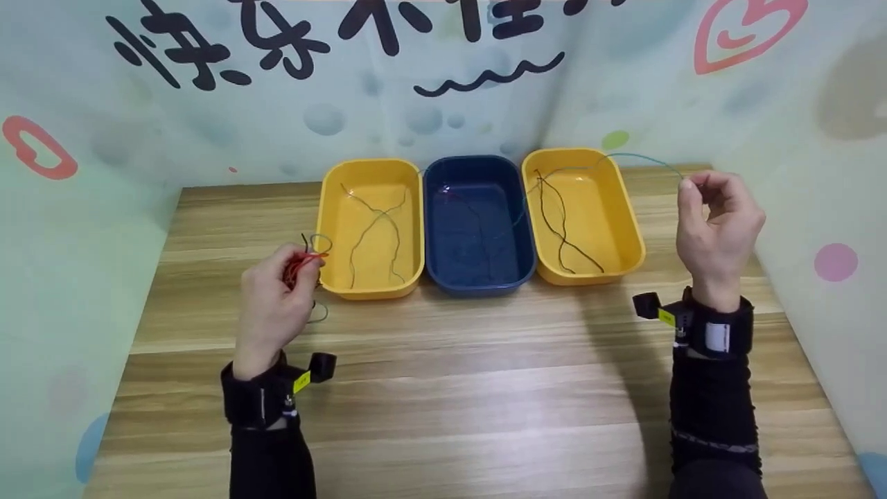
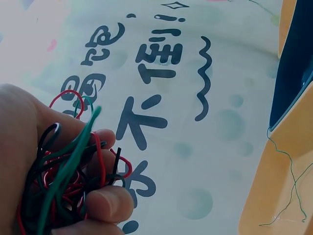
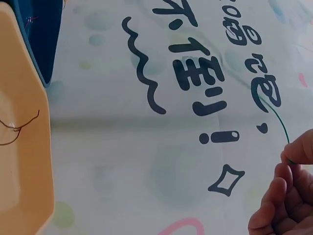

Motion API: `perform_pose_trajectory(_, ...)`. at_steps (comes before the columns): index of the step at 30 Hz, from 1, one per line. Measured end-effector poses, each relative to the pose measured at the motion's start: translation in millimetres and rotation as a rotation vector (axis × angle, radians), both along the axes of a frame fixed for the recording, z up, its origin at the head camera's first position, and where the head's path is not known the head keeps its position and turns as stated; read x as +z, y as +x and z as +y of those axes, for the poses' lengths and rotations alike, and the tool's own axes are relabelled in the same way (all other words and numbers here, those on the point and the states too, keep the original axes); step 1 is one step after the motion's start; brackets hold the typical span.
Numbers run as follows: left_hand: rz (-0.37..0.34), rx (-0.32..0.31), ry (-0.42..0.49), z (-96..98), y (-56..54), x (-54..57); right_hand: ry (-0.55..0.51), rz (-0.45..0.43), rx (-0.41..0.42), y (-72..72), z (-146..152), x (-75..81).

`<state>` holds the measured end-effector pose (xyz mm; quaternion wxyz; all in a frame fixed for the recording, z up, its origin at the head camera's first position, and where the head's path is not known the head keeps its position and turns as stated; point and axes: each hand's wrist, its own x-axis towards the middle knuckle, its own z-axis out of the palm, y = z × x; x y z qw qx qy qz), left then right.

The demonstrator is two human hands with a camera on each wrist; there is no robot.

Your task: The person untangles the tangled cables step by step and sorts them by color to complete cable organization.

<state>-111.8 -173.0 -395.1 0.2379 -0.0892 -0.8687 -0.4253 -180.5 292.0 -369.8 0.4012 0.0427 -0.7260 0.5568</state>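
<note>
My left hand [image 1: 274, 298] grips a tangled bundle of thin red, black and green wires [image 2: 63, 181], its fingers curled round them. Loops stick out above and below the hand, left of the left yellow box [image 1: 334, 242]. Off to the right, my right hand [image 1: 721, 218] pinches the end of a single green wire [image 1: 644, 157] between thumb and fingers. That wire arches leftward over the right yellow box [image 1: 606, 215] towards the blue box [image 1: 450, 256]; where its other end lies cannot be traced.
Two crossed green wires [image 1: 396, 239] lie in the left yellow box, and black wires [image 1: 563, 225] in the right one. The blue box holds a thin dark reddish wire [image 1: 478, 215]. All three boxes stand side by side on the wooden table [image 1: 471, 388], before a printed backdrop [image 1: 277, 132].
</note>
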Motion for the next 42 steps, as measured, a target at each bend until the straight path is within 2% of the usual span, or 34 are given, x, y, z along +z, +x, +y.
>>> perform_pose_trajectory(4,0.006,-0.001,0.011,-0.2,-0.4,-0.7,-0.035,0.007,-0.008,0.0,-12,4.4)
perform_pose_trajectory(8,0.006,-0.005,0.015,0.0,-1.2,-0.8,-0.019,0.027,0.027,-4.2,-29,7.0)
perform_pose_trajectory(16,0.002,-0.005,0.026,0.6,-0.4,-0.1,0.151,0.12,0.128,-17.0,-81,13.7)
perform_pose_trajectory(21,-0.009,-0.01,0.015,0.5,-0.4,-1.3,0.257,0.176,0.105,-17.4,-113,16.7)
perform_pose_trajectory(25,-0.019,-0.008,0.015,0.3,-0.5,-0.9,0.308,0.265,0.064,-14.2,-137,17.2)
perform_pose_trajectory(28,-0.015,-0.005,0.017,0.0,-0.1,-0.6,0.356,0.332,0.043,-12.6,-153,14.0)
perform_pose_trajectory(34,0.015,0.003,0.005,0.0,0.1,-0.6,0.52,0.449,0.068,-13.0,-176,-1.3)
perform_pose_trajectory(42,0.01,0.008,-0.013,-0.2,0.2,-0.2,0.72,0.532,0.099,-14.2,-192,-21.7)
